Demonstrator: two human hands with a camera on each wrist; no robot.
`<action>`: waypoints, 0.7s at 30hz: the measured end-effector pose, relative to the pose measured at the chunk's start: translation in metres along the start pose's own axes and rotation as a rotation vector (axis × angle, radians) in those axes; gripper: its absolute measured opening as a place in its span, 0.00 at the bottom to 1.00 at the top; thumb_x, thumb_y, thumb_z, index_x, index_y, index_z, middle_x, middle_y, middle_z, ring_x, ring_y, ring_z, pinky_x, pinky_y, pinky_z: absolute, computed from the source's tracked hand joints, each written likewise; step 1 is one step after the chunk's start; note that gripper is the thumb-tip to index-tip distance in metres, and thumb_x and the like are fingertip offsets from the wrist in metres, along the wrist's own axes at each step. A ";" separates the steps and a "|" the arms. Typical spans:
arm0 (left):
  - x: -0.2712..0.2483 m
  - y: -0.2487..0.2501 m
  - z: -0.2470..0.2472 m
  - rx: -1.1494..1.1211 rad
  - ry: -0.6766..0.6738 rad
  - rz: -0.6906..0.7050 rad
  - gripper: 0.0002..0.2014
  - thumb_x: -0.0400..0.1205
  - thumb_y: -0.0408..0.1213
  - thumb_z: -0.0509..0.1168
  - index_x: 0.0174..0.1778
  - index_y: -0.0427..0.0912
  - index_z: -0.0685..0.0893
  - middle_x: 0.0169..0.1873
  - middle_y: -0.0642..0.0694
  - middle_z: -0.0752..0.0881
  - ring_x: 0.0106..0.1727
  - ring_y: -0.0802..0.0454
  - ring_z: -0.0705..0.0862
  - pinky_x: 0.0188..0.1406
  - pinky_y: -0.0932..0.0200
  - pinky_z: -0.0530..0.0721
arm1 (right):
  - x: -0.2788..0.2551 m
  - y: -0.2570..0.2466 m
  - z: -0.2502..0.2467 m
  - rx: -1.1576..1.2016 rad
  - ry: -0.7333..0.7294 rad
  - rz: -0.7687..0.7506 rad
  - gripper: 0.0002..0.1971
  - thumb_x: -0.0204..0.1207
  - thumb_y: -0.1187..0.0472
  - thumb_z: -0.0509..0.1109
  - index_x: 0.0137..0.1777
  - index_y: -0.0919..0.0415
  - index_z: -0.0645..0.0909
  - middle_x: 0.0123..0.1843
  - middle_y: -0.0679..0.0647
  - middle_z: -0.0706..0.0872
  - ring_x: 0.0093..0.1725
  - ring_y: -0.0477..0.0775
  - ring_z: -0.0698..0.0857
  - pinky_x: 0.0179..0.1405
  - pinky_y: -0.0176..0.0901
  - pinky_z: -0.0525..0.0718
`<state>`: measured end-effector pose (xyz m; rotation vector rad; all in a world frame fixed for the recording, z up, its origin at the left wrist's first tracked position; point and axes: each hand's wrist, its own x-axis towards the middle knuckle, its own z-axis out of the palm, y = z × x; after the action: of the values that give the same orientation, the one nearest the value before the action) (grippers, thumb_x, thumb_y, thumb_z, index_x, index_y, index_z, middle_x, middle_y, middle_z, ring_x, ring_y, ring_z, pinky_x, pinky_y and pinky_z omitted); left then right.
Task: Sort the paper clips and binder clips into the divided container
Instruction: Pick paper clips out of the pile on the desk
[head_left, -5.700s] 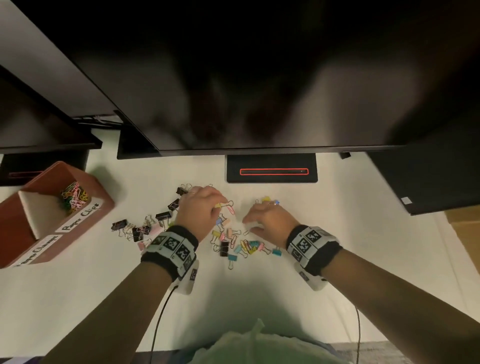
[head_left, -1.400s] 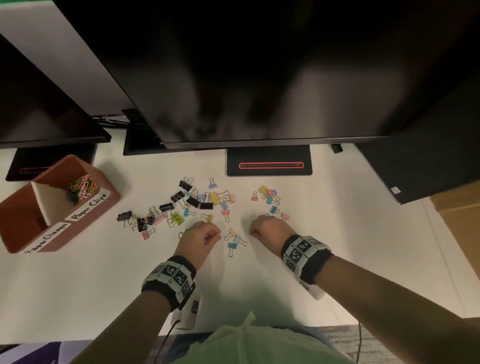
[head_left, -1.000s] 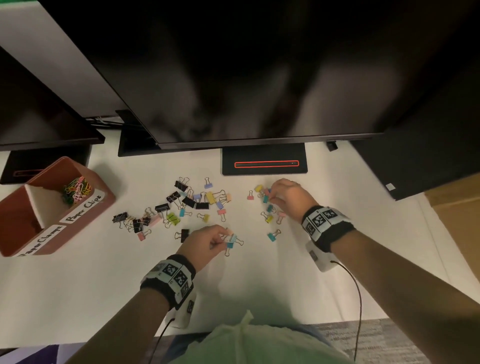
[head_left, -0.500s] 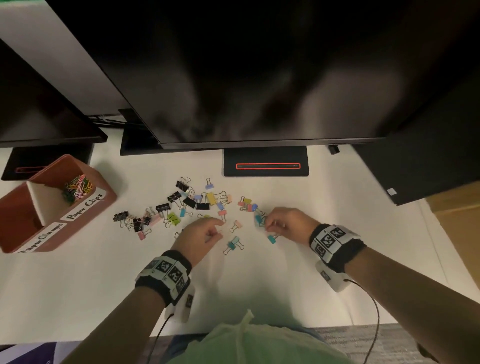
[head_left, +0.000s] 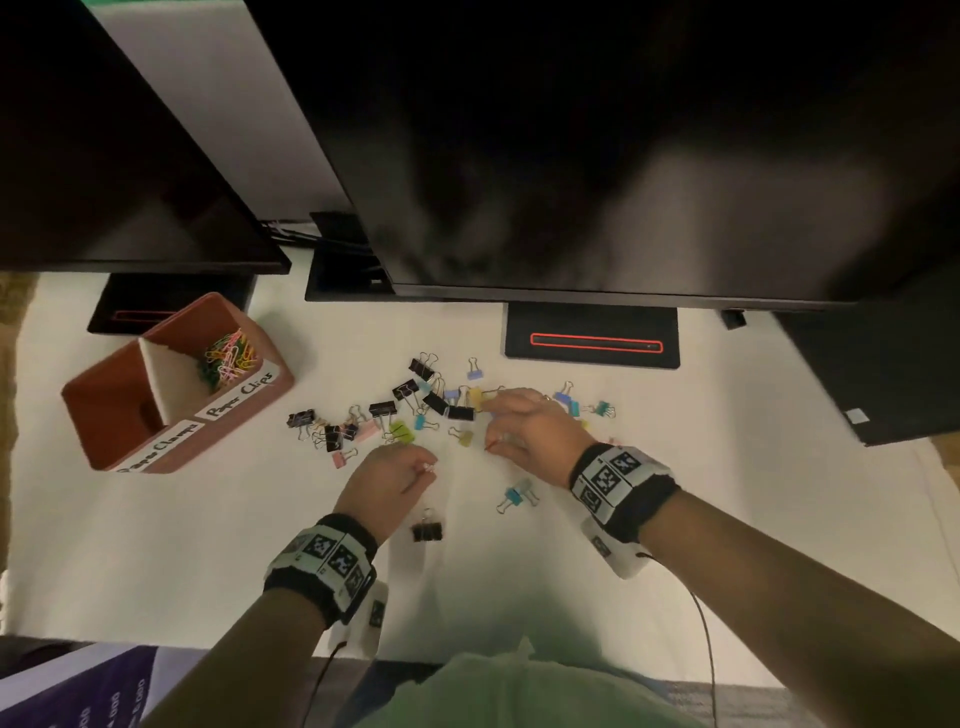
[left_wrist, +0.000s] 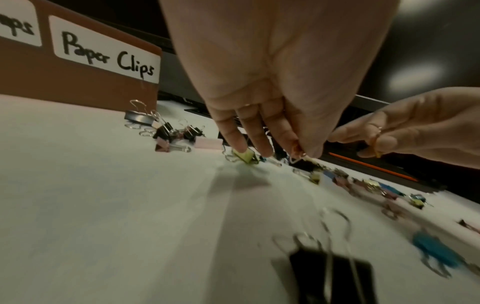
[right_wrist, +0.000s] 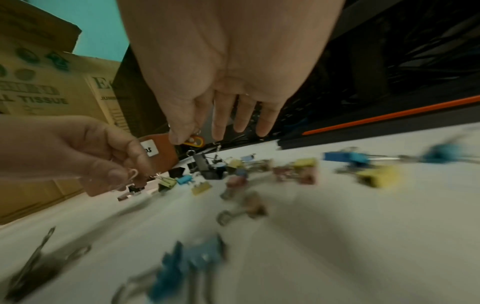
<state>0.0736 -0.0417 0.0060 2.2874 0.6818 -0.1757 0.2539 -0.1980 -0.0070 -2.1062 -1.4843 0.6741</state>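
Note:
A brown divided container stands at the left, with coloured paper clips in its far compartment, labelled "Paper Clips". Several binder clips lie scattered over the white desk. My left hand hovers near the pile's front and pinches a pale paper clip, which also shows in the right wrist view. My right hand is over the middle of the pile. Its thumb and forefinger pinch an orange paper clip, and its other fingers hang straight.
A black binder clip lies by my left wrist and a blue one near my right wrist. A large monitor overhangs the back of the desk on its stand base. Cardboard boxes stand off the desk.
My right hand has moved left into the middle of the pile and now pinches an orange paper clip. The left hand has barely moved and keeps its pale clip.

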 end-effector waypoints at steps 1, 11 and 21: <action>0.002 -0.004 -0.005 0.001 0.044 -0.007 0.09 0.79 0.37 0.67 0.54 0.45 0.84 0.44 0.50 0.86 0.53 0.52 0.82 0.61 0.54 0.78 | 0.012 -0.008 0.005 -0.009 -0.012 -0.016 0.04 0.76 0.54 0.70 0.46 0.51 0.86 0.74 0.47 0.76 0.77 0.54 0.68 0.76 0.54 0.68; 0.017 -0.042 -0.038 0.044 -0.246 -0.095 0.25 0.79 0.40 0.66 0.73 0.51 0.70 0.31 0.53 0.81 0.37 0.54 0.82 0.42 0.64 0.77 | 0.044 -0.041 0.033 -0.041 -0.285 -0.044 0.06 0.78 0.54 0.68 0.48 0.52 0.85 0.81 0.47 0.64 0.82 0.56 0.58 0.82 0.58 0.54; 0.009 -0.076 -0.069 0.076 0.112 0.111 0.14 0.77 0.39 0.68 0.59 0.53 0.83 0.33 0.60 0.82 0.43 0.55 0.77 0.52 0.52 0.79 | 0.007 -0.031 0.035 -0.040 -0.221 0.157 0.05 0.77 0.54 0.69 0.48 0.48 0.86 0.84 0.47 0.56 0.83 0.54 0.52 0.82 0.49 0.49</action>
<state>0.0361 0.0543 0.0060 2.4152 0.6117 -0.0216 0.2115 -0.1781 -0.0149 -2.2563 -1.4650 0.9703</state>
